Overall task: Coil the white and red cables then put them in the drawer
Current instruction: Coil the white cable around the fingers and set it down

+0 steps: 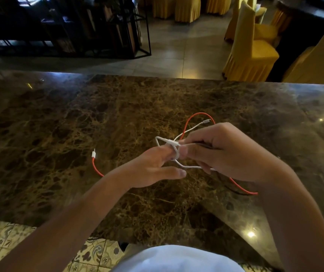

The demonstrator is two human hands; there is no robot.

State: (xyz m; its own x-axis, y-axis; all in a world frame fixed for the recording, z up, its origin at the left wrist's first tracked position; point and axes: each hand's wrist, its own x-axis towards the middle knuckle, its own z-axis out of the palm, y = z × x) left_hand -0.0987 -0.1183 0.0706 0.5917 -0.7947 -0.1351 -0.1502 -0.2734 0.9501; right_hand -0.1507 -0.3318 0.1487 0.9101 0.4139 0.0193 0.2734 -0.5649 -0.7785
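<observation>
The white cable [191, 128] is held above the brown marble counter [78, 124]. My right hand [222, 152] pinches it near its plug between thumb and fingertips. A loop of it lies around the fingers of my left hand [157, 165], whose thumb sticks out to the right. One white end with a small plug reaches toward the far right. The red cable [198, 114] lies on the counter under both hands, its white plug at the left and a red stretch showing by my right wrist. No drawer is in view.
Yellow-covered chairs [251, 48] stand beyond the counter's far edge on the right. A dark metal rack [78, 26] is at the far left. Patterned floor tiles [4, 242] show below the counter's near edge.
</observation>
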